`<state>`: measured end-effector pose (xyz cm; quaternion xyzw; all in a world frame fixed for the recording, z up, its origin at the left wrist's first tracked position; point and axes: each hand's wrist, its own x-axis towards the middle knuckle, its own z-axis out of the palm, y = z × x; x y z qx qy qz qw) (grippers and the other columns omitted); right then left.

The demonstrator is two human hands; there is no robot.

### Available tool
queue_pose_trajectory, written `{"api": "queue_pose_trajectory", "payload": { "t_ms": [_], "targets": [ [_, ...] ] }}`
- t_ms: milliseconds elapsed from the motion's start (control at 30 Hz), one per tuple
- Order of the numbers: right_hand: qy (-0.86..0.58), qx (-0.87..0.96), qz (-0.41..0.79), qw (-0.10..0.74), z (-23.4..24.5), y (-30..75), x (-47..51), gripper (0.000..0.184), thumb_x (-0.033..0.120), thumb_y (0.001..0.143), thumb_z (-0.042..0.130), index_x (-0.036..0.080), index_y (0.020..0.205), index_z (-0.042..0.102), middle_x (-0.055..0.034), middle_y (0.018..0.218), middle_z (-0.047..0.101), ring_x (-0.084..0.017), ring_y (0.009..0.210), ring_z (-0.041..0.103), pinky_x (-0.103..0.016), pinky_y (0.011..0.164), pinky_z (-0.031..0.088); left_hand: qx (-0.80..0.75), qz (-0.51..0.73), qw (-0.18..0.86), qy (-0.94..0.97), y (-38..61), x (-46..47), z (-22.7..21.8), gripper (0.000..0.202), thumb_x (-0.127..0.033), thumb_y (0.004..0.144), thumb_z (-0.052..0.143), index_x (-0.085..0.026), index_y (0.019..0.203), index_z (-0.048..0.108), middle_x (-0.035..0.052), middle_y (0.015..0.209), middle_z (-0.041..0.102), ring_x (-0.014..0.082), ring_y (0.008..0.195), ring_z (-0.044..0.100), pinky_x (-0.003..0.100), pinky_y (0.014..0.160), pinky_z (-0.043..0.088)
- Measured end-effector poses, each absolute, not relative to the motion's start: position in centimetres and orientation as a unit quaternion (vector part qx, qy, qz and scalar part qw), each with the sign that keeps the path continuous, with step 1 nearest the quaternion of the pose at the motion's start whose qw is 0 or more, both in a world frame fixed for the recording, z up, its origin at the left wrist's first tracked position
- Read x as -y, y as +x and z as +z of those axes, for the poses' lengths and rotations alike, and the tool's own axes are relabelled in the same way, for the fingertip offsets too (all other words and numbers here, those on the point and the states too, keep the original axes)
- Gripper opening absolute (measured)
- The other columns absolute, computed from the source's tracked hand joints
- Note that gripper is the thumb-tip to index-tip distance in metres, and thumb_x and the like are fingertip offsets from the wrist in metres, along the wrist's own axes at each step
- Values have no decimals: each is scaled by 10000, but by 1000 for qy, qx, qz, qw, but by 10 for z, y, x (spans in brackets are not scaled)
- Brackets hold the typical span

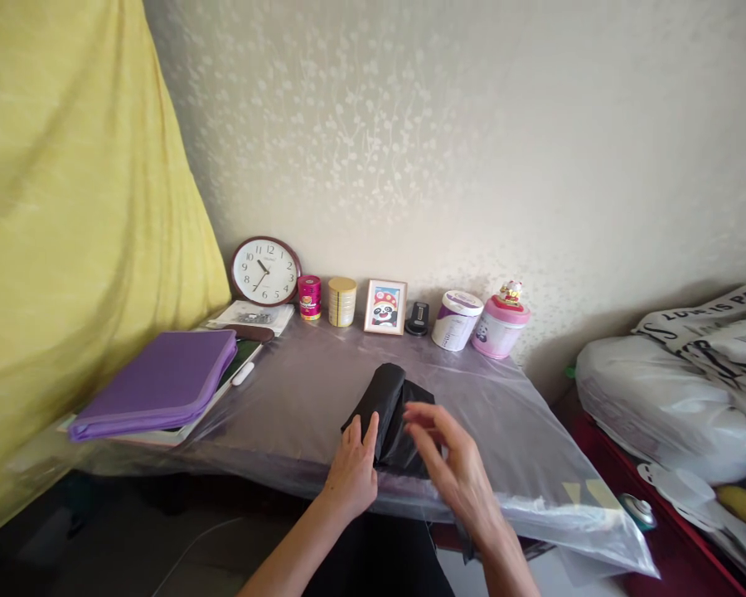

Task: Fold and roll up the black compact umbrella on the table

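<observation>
A black roll of thin, shiny sheet material (385, 394), like rolled plastic bags, lies near the table's front edge. A loose flap (403, 448) of it spreads to the right. My left hand (354, 473) rests on the near end of the roll, its fingers stretched out and apart. Just over the flap's right side is my right hand (451, 452), fingers bent and apart, with nothing visible in them. Whether its fingertips touch the flap I cannot tell.
Clear plastic covers the table (286, 414). A purple folder (155, 381) and a white pen (242, 374) lie left. Along the wall stand a clock (266, 271), a pink can (309, 298), a yellow-lidded can (341, 303), a picture frame (385, 307) and tubs (457, 323). Bags (665, 398) sit right.
</observation>
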<state>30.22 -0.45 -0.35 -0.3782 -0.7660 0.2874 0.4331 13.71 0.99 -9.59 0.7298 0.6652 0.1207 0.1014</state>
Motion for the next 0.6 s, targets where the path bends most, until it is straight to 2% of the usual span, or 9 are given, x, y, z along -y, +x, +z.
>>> {"api": "queue_pose_trajectory", "payload": {
  "t_ms": [67, 100, 167, 233, 333, 433, 600],
  "targets": [
    [-514, 723, 166, 431, -46, 314, -42, 228, 311, 888, 441, 154, 981, 578, -86, 797, 577, -275, 832, 570, -378, 794, 447, -668, 117, 91, 729, 138, -10, -96, 923, 45, 692, 569, -129, 1420, 30, 211, 1369, 104, 298, 1253, 152, 342, 1021, 211],
    [-570, 708, 130, 395, -67, 321, -60, 230, 271, 847, 470, 120, 992, 567, -112, 832, 576, -300, 869, 556, -400, 820, 421, -669, 114, 85, 730, 138, -10, -96, 930, 51, 687, 570, -122, 1419, 24, 211, 1368, 110, 291, 1252, 159, 329, 1021, 214],
    [-645, 683, 131, 316, -99, 333, -86, 249, 227, 827, 495, 51, 995, 546, -159, 873, 571, -330, 911, 536, -401, 814, 397, -670, 109, 79, 730, 138, -9, -96, 934, 55, 683, 571, -99, 1415, 11, 211, 1368, 125, 277, 1252, 168, 313, 1028, 200],
    [-655, 677, 196, 273, -117, 339, -98, 218, 238, 886, 455, 65, 981, 548, -136, 851, 583, -310, 879, 548, -369, 766, 393, -673, 102, 75, 729, 139, -10, -95, 935, 49, 685, 572, -76, 1410, -3, 207, 1371, 133, 267, 1253, 170, 307, 1035, 188],
    [-651, 665, 234, 281, -123, 336, -104, 218, 297, 920, 430, 122, 900, 558, -85, 792, 579, -275, 793, 556, -332, 678, 380, -680, 89, 75, 724, 140, -10, -95, 928, 48, 696, 561, -63, 1404, -30, 193, 1386, 118, 252, 1262, 152, 294, 1039, 184],
    [-644, 662, 200, 328, -117, 330, -109, 213, 349, 885, 453, 157, 844, 535, -50, 734, 556, -265, 723, 543, -322, 627, 356, -687, 74, 78, 719, 141, -11, -93, 919, 56, 697, 551, -50, 1400, -31, 190, 1395, 97, 247, 1271, 126, 294, 1047, 162],
    [-618, 682, 203, 334, -106, 324, -125, 261, 345, 850, 454, 203, 638, 401, -32, 603, 479, -252, 609, 509, -309, 534, 323, -694, 56, 89, 712, 143, -10, -88, 926, 65, 692, 547, -65, 1402, -33, 181, 1405, 74, 248, 1272, 130, 297, 1043, 175]
  ]
}}
